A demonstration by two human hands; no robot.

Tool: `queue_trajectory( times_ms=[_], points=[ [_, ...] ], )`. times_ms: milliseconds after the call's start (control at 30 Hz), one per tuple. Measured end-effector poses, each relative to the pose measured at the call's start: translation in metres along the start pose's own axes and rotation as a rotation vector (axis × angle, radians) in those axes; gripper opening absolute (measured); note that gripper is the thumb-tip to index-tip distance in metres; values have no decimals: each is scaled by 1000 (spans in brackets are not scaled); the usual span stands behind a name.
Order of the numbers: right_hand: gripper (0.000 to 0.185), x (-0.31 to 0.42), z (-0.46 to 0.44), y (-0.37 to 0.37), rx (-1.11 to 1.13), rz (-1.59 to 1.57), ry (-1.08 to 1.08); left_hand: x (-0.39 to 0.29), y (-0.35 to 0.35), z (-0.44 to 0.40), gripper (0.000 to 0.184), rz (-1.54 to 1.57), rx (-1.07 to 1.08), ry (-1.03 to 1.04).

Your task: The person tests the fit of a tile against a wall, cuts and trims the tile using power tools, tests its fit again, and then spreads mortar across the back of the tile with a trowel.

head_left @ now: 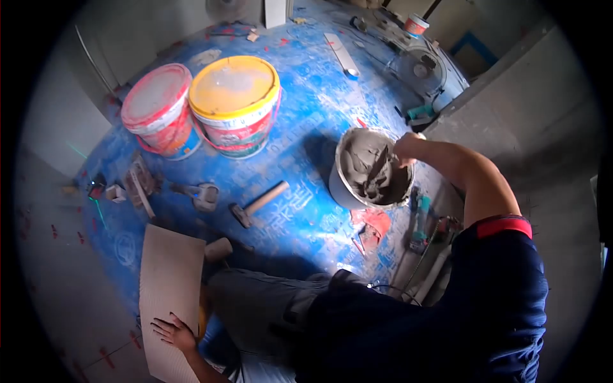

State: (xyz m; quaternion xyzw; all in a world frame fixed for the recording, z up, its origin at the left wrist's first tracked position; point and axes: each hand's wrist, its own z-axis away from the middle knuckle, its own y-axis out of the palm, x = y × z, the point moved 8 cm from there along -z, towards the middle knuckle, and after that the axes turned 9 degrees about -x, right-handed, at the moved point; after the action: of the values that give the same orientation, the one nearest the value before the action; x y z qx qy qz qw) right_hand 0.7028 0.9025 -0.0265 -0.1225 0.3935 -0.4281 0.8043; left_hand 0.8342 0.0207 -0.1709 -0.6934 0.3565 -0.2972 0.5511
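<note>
My right hand point(407, 149) is closed at the right rim of a bucket point(345, 188) of grey mortar point(365, 159). A dark tool blade seems to reach from this hand down into the mortar; its handle is mostly hidden by the fingers. At the lower left, my left hand point(174, 332) lies with spread fingers on a long, pale, ridged tile point(171, 274), which stands tilted beside my leg.
Two lidded buckets, one red point(156, 105) and one yellow point(234, 89), stand at the upper left. A hammer point(258, 204), a red cloth point(373, 226) and a green power tool point(420, 220) lie on the blue floor sheet point(306, 137). A wall rises at the right.
</note>
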Motion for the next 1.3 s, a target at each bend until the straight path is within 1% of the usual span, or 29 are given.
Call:
queue_trajectory(
  times_ms=[100, 133, 167, 200, 300, 333, 367, 433, 467, 500, 533, 567, 600, 667, 733, 767, 800, 833, 900, 967, 1000, 1033, 1067, 1100, 1133, 1167, 1233, 1267, 1300],
  points=[
    [29, -34, 2, 3, -12, -65, 175, 6, -10, -2, 74, 42, -19, 38],
    [28, -42, 1, 2, -58, -101, 253, 5, -17, -1, 73, 270, 2, 81],
    [28, -48, 0, 5, -29, -144, 290, 2, -25, -1, 72, 498, 23, 124],
    [27, -44, 6, -7, -29, -121, 259, 3, -29, 2, 68, 896, 104, -65],
    [25, -37, 5, -11, -62, -59, 199, 28, -40, 10, 65, 1050, 20, -39],
    [23, -34, 0, -10, -94, -19, 164, 24, -61, 16, 62, 843, 30, -7],
    [23, -32, -9, -2, -82, -13, 153, 34, -67, 25, 58, 914, -24, -37],
    [23, -35, -28, 7, -115, 24, 334, 63, -50, 45, 53, 1405, -61, -217],
    [25, -26, -38, 14, -42, 24, 253, 86, -51, 58, 53, 1082, -15, -184],
    [24, -3, -32, -1, -46, 101, 144, 99, -67, 63, 53, 746, 47, -138],
    [22, 3, -52, 13, -113, 103, 191, 98, -87, 73, 53, 634, 164, -262],
    [21, 15, -60, 16, -200, 129, 159, 133, -82, 75, 55, 358, 149, -157],
    [22, 29, -68, 21, -97, 186, 105, 168, -71, 83, 56, 391, 197, -159],
    [22, 41, -84, 37, -166, 202, 80, 194, -75, 99, 56, 418, 258, -152],
    [21, 42, -95, 53, -192, 185, 46, 203, -83, 123, 53, 603, 364, -495],
    [20, 32, -97, 58, -206, 73, 111, 225, -77, 129, 53, 604, 362, -494],
    [19, 25, -99, 60, -222, -38, 174, 244, -74, 133, 50, 639, 306, -415],
    [19, 27, -98, 60, -227, -35, 176, 265, -70, 138, 48, 671, 252, -335],
    [22, 26, -83, 70, -74, -61, 91, 246, -70, 142, 48, 647, 253, -396],
    [26, 9, -87, 93, -133, -419, 449, 220, -71, 146, 48, 648, 246, -459],
    [33, 14, -93, 114, -9, -467, 359, 210, -69, 146, 48, 654, 243, -479],
    [32, 6, -102, 136, -156, -586, 599, 202, -68, 146, 48, 658, 234, -499],
    [33, 20, -91, 134, 117, -780, 590, 197, -68, 147, 48, 658, 229, -511],
    [32, 33, -72, 119, 168, -975, 703, 195, -68, 145, 48, 659, 227, -518],
    [46, 42, -73, 127, 75, -1210, 681, 193, -67, 145, 48, 663, 229, -523],
    [43, 53, -95, 147, 61, -1239, 482, 191, -67, 145, 48, 670, 224, -530],
    [36, 70, -99, 144, -108, -1635, 458, 191, -68, 147, 48, 681, 214, -545],
    [36, 74, -109, 148, -112, -1631, 446, 190, -67, 148, 48, 682, 210, -548],
    [33, 79, -121, 171, -66, -1836, 566, 190, -68, 147, 48, 688, 210, -550]
  ],
)
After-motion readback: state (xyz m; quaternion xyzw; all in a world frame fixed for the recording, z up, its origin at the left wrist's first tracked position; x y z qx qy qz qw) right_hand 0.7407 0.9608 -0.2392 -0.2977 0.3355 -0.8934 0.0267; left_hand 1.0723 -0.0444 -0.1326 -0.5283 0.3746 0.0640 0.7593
